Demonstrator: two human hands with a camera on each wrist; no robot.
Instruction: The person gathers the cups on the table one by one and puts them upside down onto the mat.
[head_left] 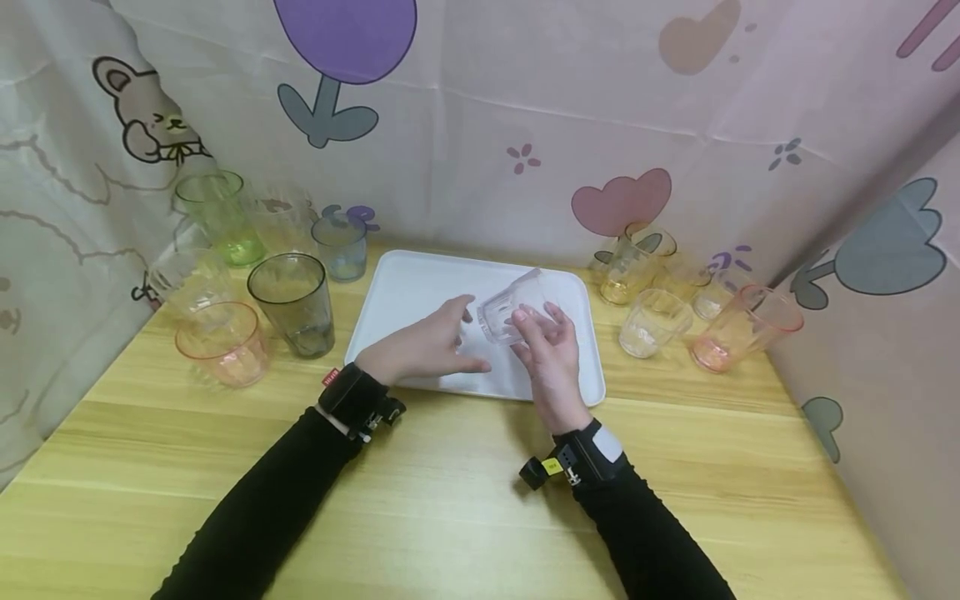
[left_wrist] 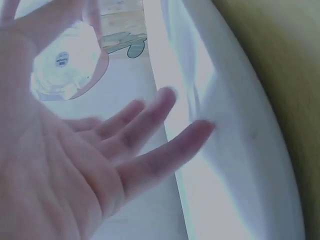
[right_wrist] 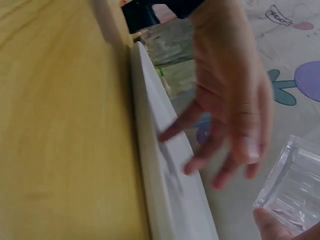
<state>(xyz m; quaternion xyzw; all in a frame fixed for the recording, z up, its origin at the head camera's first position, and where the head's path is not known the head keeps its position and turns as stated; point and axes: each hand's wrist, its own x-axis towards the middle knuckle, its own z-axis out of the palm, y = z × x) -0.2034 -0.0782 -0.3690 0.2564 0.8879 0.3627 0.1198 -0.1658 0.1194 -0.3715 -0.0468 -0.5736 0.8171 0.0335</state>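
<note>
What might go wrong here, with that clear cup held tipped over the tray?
1. The clear cup is tilted and held only by the right hand at its fingertips; it may slip onto the tray.
2. The left hand is open beside it, fingers spread, so it might bump the cup.
3. Cups crowd both sides; a wide sweep of the arm could topple the grey cup or the leaning pink cup.
</note>
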